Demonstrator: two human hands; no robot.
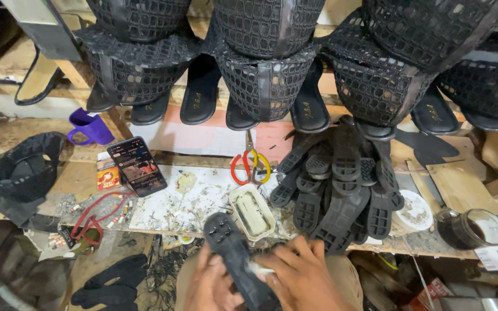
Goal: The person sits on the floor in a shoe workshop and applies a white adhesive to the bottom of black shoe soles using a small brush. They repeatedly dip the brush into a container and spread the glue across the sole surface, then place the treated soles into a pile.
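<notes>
Rubber met your hands in the head view: you gripped one black shoe sole [234,262], long and narrow, with small raised studs on its upturned tread. Your left hand [211,288] cupped it from below, fingers curled round its edge. Your right hand [301,276] pressed onto it from the other side, pinching a small whitish brush or wad [259,268] against the sole; which of the two it was, you could not tell. The sole sat low in the view, just in front of the counter [468,184], over your lap.

On the worn wooden counter, one rectangular white tin [251,211], crusted with pale glue, stood just beyond the sole's tip. Beside it to the right lay a heap of black ridged soles [341,190], overlapping too closely to count. One pair of scissors [251,164] with red and yellow loop handles lay behind the tin. One dark phone [137,166] rested to the left, one purple plastic cup [87,126] behind it, one glass jar [472,228] of dark liquid far right. Black woven mesh shoe uppers [266,75] hung stacked in rows above.
</notes>
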